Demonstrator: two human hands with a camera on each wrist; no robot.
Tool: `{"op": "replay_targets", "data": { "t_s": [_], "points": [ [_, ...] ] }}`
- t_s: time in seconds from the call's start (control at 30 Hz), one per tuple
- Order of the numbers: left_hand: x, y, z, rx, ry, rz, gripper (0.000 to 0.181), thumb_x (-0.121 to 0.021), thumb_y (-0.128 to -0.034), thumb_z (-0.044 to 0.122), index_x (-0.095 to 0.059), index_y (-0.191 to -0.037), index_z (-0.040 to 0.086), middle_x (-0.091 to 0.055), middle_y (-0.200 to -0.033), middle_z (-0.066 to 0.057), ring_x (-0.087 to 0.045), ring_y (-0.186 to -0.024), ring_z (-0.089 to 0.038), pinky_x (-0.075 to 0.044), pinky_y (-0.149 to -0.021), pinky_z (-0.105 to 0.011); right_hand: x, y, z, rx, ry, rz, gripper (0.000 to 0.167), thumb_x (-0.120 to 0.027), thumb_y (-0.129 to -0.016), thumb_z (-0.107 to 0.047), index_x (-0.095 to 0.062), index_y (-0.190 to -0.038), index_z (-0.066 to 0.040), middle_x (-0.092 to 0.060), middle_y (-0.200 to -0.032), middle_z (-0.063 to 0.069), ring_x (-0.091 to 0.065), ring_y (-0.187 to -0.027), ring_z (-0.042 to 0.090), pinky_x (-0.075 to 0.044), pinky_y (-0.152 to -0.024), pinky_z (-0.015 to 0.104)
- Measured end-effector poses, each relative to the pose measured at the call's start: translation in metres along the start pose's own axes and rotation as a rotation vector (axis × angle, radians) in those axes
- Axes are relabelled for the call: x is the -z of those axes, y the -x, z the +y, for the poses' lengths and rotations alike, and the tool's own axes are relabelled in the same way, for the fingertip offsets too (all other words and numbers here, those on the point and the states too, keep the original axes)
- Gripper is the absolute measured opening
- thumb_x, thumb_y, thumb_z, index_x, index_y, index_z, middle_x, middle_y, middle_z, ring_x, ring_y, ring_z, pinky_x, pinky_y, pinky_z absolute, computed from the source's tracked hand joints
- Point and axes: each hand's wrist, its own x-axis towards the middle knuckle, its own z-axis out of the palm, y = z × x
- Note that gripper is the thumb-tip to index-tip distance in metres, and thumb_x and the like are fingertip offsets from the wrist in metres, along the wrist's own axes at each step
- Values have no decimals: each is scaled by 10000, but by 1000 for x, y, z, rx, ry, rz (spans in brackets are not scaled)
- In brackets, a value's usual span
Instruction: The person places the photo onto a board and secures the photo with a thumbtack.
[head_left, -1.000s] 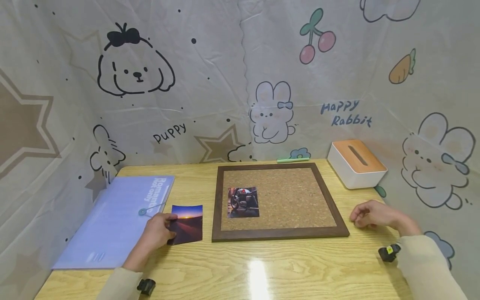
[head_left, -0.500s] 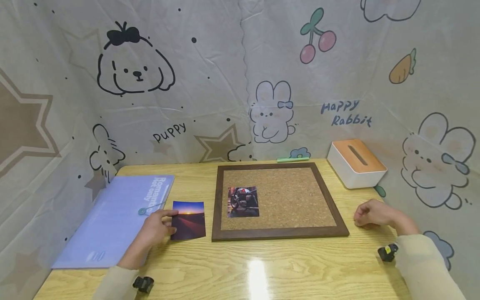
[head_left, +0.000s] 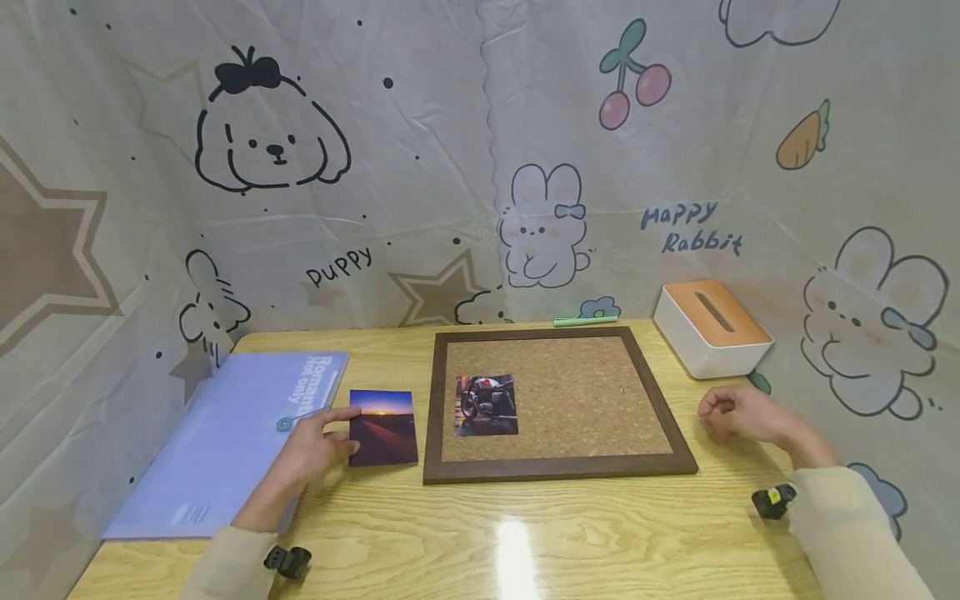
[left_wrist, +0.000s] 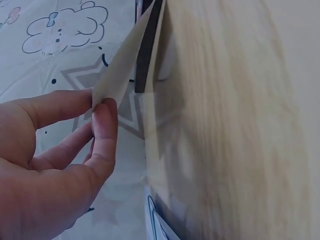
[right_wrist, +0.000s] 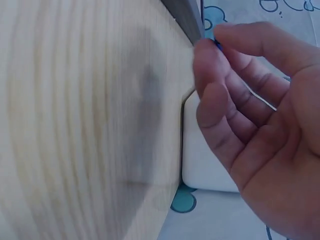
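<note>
My left hand (head_left: 313,450) pinches the left edge of a sunset photo (head_left: 384,429) between thumb and fingers. In the left wrist view the photo's pale back (left_wrist: 117,75) shows, its sheet tilted and raised off the table. A corkboard (head_left: 585,400) with a dark wooden frame lies just right of the photo. On the board's left part is a motorcycle photo (head_left: 486,406) with a red dot near its top. Beyond the board's right edge, my right hand (head_left: 742,415) has curled fingers. Its thumb and forefinger pinch a small blue pushpin-like piece (right_wrist: 218,45), mostly hidden.
A pale blue document folder (head_left: 217,450) lies at the left, under my left forearm. At the back right stands a white tissue box (head_left: 712,329) with a wooden lid. A green pen-like stick (head_left: 585,320) lies behind the board. Printed cloth surrounds the table.
My left hand has carried the sunset photo slightly up and to the right, closer to the board's frame. The right hand has shifted only a little.
</note>
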Motion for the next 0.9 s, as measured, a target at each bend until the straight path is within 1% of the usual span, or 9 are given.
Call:
{"op": "replay_targets", "data": {
  "t_s": [0.07, 0.17, 0.23, 0.4, 0.47, 0.57, 0.7, 0.8, 0.9],
  "points": [
    [0, -1, 3, -3, 27, -1, 595, -682, -931, 96, -475, -1487, 128, -359, -1572, -251, -521, -1346, -384, -495, -1038, -478, 1, -2, -3, 31, 17, 31, 89, -605, -910, -34, -676, -963, -40, -644, -797, 55, -549, -651, 87, -480, -567, 250],
    [-2, -4, 7, -14, 56, 6, 597, -691, -931, 114, -478, -1488, 147, -372, -1570, -241, -529, -1345, -369, -474, -1064, -488, 1, -4, -10, 53, 16, 62, 67, -628, -948, -98, -685, -948, -62, -652, -809, 85, -552, -642, 98, -489, -562, 261],
    [-4, -7, 11, -32, 82, 6, 600, -697, -925, 106, -483, -1484, 133, -380, -1565, -241, -543, -1332, -363, -495, -1040, -440, 2, -6, -14, 50, 15, 71, 84, -632, -964, -140, -683, -950, -75, -654, -824, 103, -559, -654, 114, -505, -572, 273],
    [-12, -15, 23, -58, 158, -10, 609, -695, -916, 58, -477, -1483, 86, -471, -1497, -246, -606, -1263, -319, -524, -888, -260, 2, -12, -24, 52, 32, 70, 120, -623, -983, -187, -680, -966, -83, -674, -880, 82, -590, -721, 139, -546, -630, 304],
    [-16, -17, 28, -62, 190, -23, 611, -685, -921, 40, -465, -1490, 81, -464, -1504, -235, -610, -1251, -304, -526, -864, -243, 2, -15, -27, 52, 26, 62, 132, -618, -987, -186, -678, -976, -69, -683, -890, 82, -607, -743, 154, -552, -648, 314],
    [-21, -21, 35, -70, 216, -40, 614, -681, -927, 41, -457, -1497, 91, -445, -1522, -223, -599, -1264, -313, -540, -887, -278, 2, -19, -32, 43, -7, 57, 153, -627, -984, -193, -659, -985, -44, -677, -866, 103, -628, -752, 185, -557, -652, 330],
    [-29, -27, 44, -79, 202, -43, 611, -704, -921, 79, -479, -1488, 129, -435, -1540, -200, -564, -1311, -342, -541, -962, -369, 2, -25, -39, 25, -51, 67, 233, -643, -980, -241, -623, -974, -9, -661, -837, 133, -645, -730, 206, -563, -635, 339],
    [-36, -32, 52, -89, 198, -55, 609, -712, -916, 91, -489, -1481, 138, -405, -1569, -177, -537, -1340, -351, -519, -1009, -420, 2, -29, -44, 13, -63, 78, 286, -649, -978, -267, -619, -953, 17, -667, -797, 136, -645, -683, 184, -560, -618, 329],
    [-45, -36, 59, -104, 214, -71, 601, -715, -909, 81, -503, -1470, 124, -395, -1577, -172, -526, -1349, -362, -500, -1036, -448, 1, -33, -51, 17, -63, 85, 290, -663, -968, -267, -633, -940, 20, -663, -747, 114, -625, -636, 157, -551, -597, 319]
  ]
}}
